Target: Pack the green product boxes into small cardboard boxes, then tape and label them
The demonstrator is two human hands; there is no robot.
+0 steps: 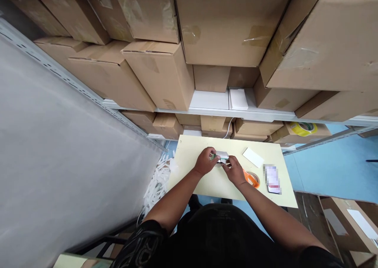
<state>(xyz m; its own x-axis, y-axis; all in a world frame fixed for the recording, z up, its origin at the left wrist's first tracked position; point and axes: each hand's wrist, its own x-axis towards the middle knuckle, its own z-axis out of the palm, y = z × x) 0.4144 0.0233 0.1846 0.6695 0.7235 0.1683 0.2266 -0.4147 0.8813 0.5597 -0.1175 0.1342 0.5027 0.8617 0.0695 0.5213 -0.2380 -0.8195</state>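
Over the pale table [189, 150], my left hand [206, 161] is closed on a small white-and-green packet [222, 155], thumb on its near side. My right hand [234, 171] pinches the packet's right end with its fingertips. Something small and dark shows at the packet's lower edge, too small to name. Just beside my right wrist lies an orange tape dispenser [251, 178], partly covered by the hand. A flat white box [253, 157] lies farther right, and a phone [273, 179] with a lit, blurred screen is near the table's right side.
Shelves packed with cardboard boxes [159, 77] rise behind the table. A yellow tape roll [303, 128] sits on a lower box at right. White paper strips [158, 183] heap on the floor at left, beside a grey wall [59, 150]. An opened carton [339, 220] stands lower right.
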